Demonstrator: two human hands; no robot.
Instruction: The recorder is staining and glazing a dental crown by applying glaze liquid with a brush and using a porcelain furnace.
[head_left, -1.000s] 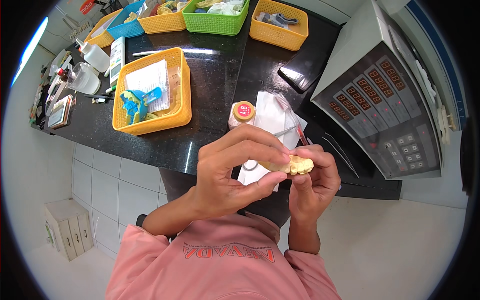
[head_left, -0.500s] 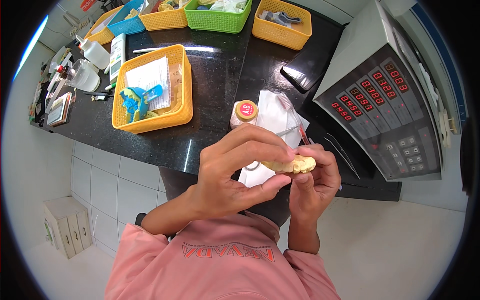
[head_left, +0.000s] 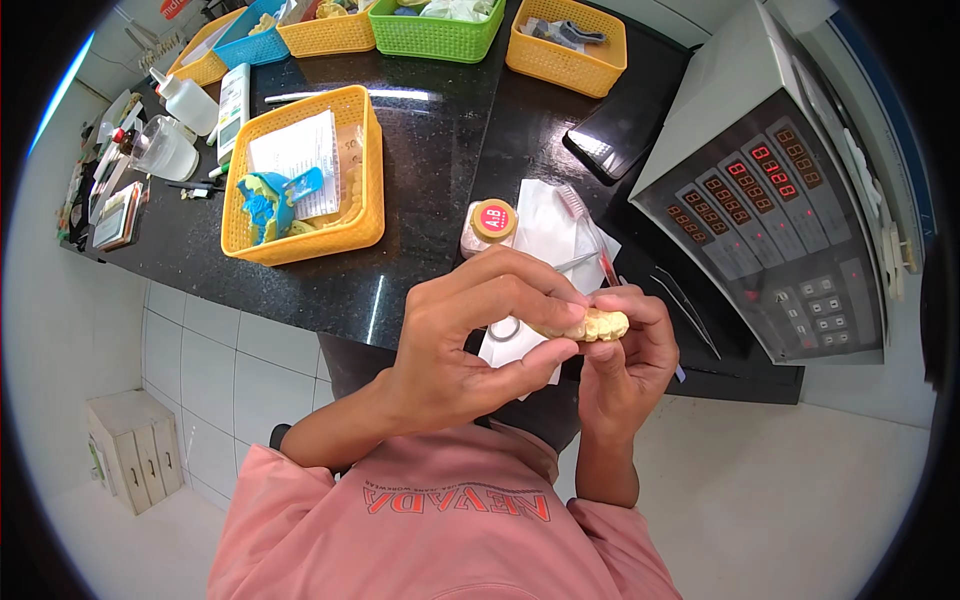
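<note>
A pale yellow plaster dental model (head_left: 606,325) is held up between both hands, above the counter's front edge. My left hand (head_left: 490,330) pinches its left end between thumb and fingers, hiding much of that side. Around the right end curl the fingers of my right hand (head_left: 635,350), with the thumb below the row of teeth. Just beyond the hands lies a white paper sheet (head_left: 535,215). A brush with pale bristles (head_left: 573,203) rests on it, beside slim metal scissors (head_left: 578,262). A small jar with a tan lid (head_left: 492,220) touches the sheet's left side.
A yellow basket (head_left: 372,200) holds papers and a blue and yellow dental impression (head_left: 265,210). Metal tweezers (head_left: 685,310) and a black phone (head_left: 600,155) lie near a grey machine with red digits (head_left: 760,200). More baskets (head_left: 440,45) line the back; bottles (head_left: 187,103) stand left.
Both hands keep their grip on the dental model, which has shifted very slightly. Several of the machine's displays look dimmer.
</note>
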